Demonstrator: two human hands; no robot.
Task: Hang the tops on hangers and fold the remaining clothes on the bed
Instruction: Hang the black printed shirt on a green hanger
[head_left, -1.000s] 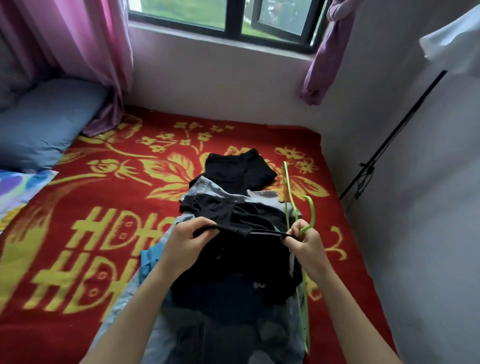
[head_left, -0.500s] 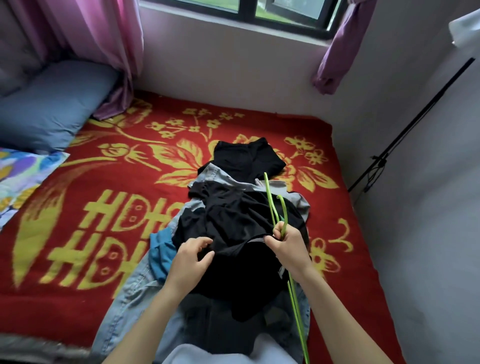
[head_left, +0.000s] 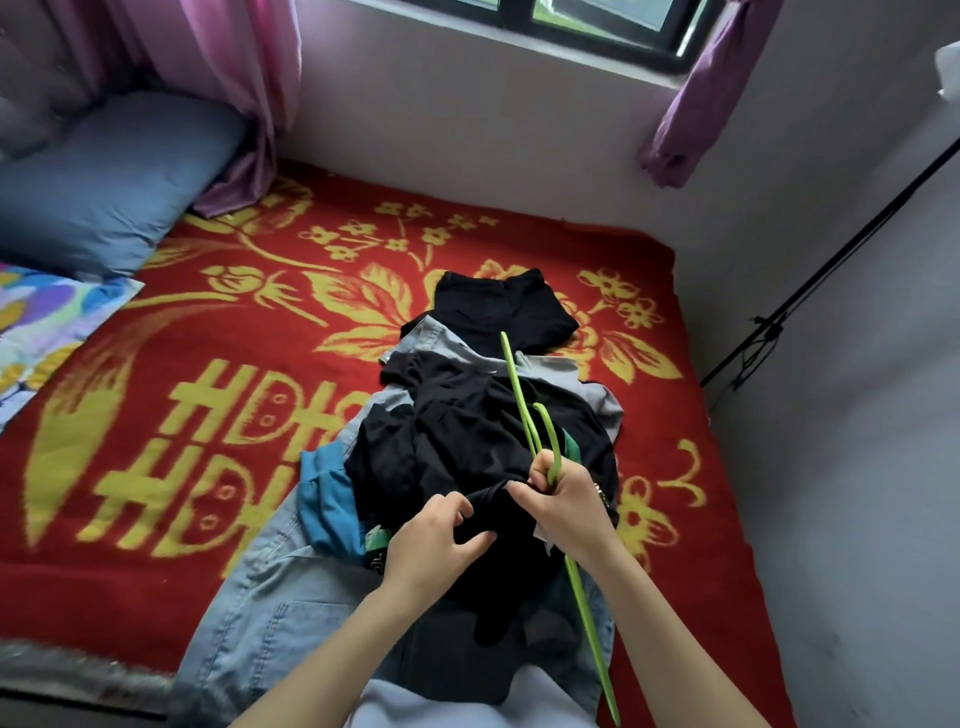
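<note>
Black top (head_left: 467, 441) lies crumpled on the clothes pile mid-bed, over pale stiff denim (head_left: 270, 623) and a red plush blanket (head_left: 208, 338). Your left grip (head_left: 436, 540) pinches its soft, limp edge. Your right grip (head_left: 566, 512) pinches the same edge while clasping a thin green hanger (head_left: 519, 395) of smooth plastic. Likely trouble: the slack fabric could fall closed before the hanger's arm slips inside, or its curved hook could snag the layers beneath and drag them along.
</note>
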